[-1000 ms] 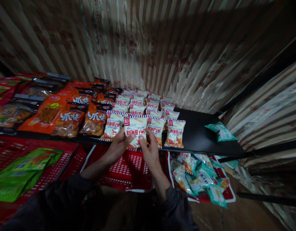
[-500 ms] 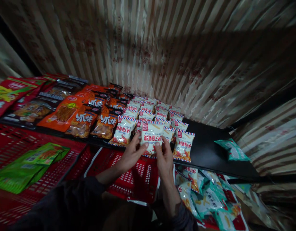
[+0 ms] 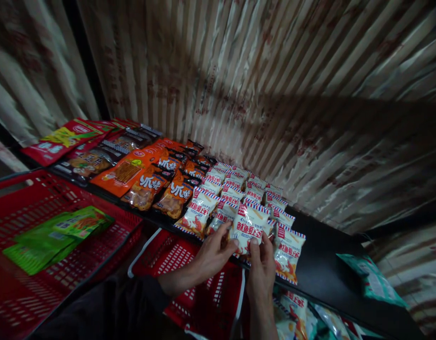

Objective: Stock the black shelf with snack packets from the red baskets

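Between my two hands, at the front of a black shelf (image 3: 317,264), is a white snack bag (image 3: 249,226) with red lettering and a striped edge. My left hand (image 3: 218,252) grips its lower left side, thumb on the front. At its lower right, my right hand (image 3: 262,262) holds it in the same way; the fingers behind the bag are hidden. Matching bags stand in rows behind it, with one white bag (image 3: 288,252) close by on the right and another white bag (image 3: 197,211) on the left.
Orange snack bags (image 3: 177,191), dark packets and red bags (image 3: 64,139) line the shelf's left part. A teal bag (image 3: 375,281) lies at its right end. Below are a red basket (image 3: 127,226) with green packets (image 3: 58,236), a smaller red basket (image 3: 175,250), and more bags at lower right.
The view has turned, so the shelf appears shifted right and lower. Both hands still hold the white bag, which now sits lower among the front bags and tilts slightly.
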The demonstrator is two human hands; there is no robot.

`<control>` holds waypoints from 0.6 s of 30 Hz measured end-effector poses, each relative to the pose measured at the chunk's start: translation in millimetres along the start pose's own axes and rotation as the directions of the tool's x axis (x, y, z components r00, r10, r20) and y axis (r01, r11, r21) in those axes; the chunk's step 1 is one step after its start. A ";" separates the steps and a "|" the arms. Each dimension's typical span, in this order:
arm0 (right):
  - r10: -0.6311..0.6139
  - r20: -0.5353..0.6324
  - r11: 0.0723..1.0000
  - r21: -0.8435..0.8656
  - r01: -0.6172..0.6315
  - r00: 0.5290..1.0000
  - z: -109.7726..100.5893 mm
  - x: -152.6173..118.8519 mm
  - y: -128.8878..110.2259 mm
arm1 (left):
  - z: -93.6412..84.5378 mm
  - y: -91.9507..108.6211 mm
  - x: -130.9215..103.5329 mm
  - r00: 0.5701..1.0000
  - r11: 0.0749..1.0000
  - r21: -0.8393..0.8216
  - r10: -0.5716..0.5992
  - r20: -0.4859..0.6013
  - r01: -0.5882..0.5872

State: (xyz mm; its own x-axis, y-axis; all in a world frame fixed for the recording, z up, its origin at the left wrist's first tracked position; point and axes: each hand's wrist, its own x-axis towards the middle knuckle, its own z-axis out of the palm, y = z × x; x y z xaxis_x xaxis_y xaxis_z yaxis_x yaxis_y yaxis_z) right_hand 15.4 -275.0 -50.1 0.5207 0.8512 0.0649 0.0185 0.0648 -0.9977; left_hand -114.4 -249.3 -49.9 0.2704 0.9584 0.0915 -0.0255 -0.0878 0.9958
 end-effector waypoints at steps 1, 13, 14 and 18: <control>0.005 0.001 1.000 -0.002 -0.005 1.000 2.1 -0.3 -0.8 | -1.7 0.8 -0.1 1.000 0.999 0.040 0.011 -0.021 -0.010; 0.043 0.022 0.998 -0.049 -0.042 0.999 32.5 -4.5 2.0 | -48.6 24.4 14.3 0.983 0.964 0.261 0.085 -0.164 -0.039; 0.059 0.049 0.997 -0.044 -0.057 0.997 35.8 -6.5 3.9 | -51.5 25.4 16.1 0.987 0.967 0.252 0.063 -0.147 -0.024; 0.103 0.113 0.994 -0.059 -0.096 0.988 47.2 -14.2 8.4 | -55.5 28.7 18.5 0.985 0.908 0.417 0.092 -0.144 -0.024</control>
State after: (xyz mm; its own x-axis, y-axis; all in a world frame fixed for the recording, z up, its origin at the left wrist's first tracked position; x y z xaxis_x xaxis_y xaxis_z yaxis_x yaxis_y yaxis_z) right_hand -32.1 -261.9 -58.5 0.4200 0.9068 -0.0362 0.0186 -0.0484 -0.9987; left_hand -163.5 -219.0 -19.6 0.1255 0.9753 0.1819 0.3718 -0.2162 0.9028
